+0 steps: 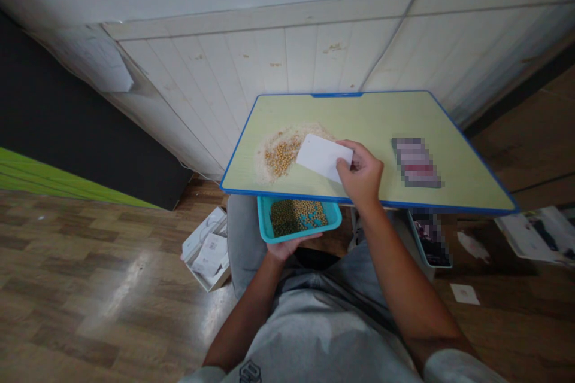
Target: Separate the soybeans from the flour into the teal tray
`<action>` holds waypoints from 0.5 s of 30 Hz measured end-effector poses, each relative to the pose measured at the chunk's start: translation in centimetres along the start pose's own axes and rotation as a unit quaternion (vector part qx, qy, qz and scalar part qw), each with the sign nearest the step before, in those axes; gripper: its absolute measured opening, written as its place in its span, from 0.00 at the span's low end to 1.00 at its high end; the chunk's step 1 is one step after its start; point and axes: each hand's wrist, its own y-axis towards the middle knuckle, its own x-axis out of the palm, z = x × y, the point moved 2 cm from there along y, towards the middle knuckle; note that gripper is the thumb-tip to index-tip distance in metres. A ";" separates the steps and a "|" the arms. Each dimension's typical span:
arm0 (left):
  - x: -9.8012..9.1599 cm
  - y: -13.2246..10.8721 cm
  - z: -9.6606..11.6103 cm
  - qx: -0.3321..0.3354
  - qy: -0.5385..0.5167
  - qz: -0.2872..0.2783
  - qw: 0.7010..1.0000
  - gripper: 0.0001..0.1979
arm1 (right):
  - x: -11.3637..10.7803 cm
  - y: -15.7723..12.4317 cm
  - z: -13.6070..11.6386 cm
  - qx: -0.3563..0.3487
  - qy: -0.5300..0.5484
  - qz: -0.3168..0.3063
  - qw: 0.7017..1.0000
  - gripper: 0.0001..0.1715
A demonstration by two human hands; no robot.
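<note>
My right hand [362, 175] pinches a white card [322, 156] flat over the pale green table [386, 116], just right of a pile of yellow beans [282, 155] lying in a patch of white grains. Below the table's front edge my left hand [287, 246] holds a teal tray [268, 224] from underneath. The tray holds green and yellow beans [297, 216]. The card's left edge is close to the bean pile; I cannot tell whether it touches it.
A blurred flat object [415, 161] lies on the table's right half. A white open box [207, 249] sits on the wooden floor at the left. A bin [430, 238] and papers [534, 232] stand under and right of the table. A white panelled wall is behind.
</note>
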 end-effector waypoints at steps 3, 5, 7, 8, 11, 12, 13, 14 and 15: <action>-0.2 0.0 0.1 0.000 0.001 -0.010 1.000 0.41 | -0.1 0.0 0.1 0.002 -0.008 0.022 1.000 0.24; -0.3 0.0 0.1 -0.001 0.002 -0.018 1.000 0.41 | -0.1 0.0 0.2 0.003 -0.021 0.031 0.999 0.24; -0.3 0.0 0.1 0.002 0.004 -0.022 1.000 0.41 | -0.1 0.0 0.2 -0.001 -0.028 0.035 0.999 0.23; -0.3 0.0 0.1 0.002 0.005 -0.021 1.000 0.41 | -0.1 0.0 0.2 -0.003 -0.024 0.036 0.999 0.23; -0.3 0.0 0.1 0.001 0.005 -0.018 1.000 0.42 | -0.1 0.1 0.2 -0.008 0.003 0.043 0.999 0.22; -0.3 0.0 0.1 0.000 0.005 -0.019 1.000 0.42 | -0.1 0.1 0.3 -0.009 0.011 0.048 0.999 0.22; -0.3 0.0 0.1 -0.001 0.004 -0.020 1.000 0.41 | -0.2 0.1 0.3 -0.010 0.014 0.055 0.998 0.22; -0.3 0.0 0.0 -0.001 0.003 -0.021 1.000 0.41 | -0.2 0.1 0.4 -0.012 0.015 0.061 0.998 0.21; -0.2 0.0 0.0 -0.001 0.000 -0.019 1.000 0.41 | -0.2 0.1 0.4 -0.015 0.013 0.064 0.998 0.21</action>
